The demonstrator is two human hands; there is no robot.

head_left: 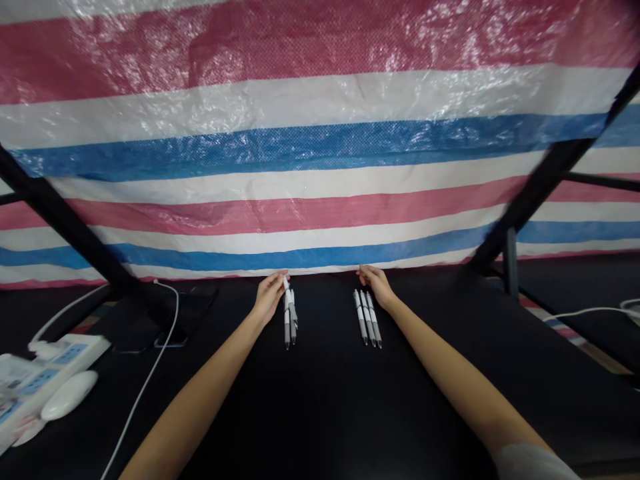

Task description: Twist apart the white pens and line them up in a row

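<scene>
My left hand (271, 292) pinches the upper end of a white and grey pen (291, 301), which lies at a slant over two similar pens. The lower parts of those two pens (287, 330) show on the black table, tips towards me. On the right, a row of three white and grey pens (367, 319) lies side by side, slightly tilted. My right hand (377, 285) is just beyond and beside their upper ends, with its thumb and forefinger slightly apart and no pen seen between them.
A white power strip (75, 350) with plugs and a white mouse-shaped object (70, 395) are at the left. A white cable (150, 373) runs over the black table (320, 413). Dark flat devices (173, 333) lie nearby. Behind hangs a striped plastic sheet (310, 220) between black posts.
</scene>
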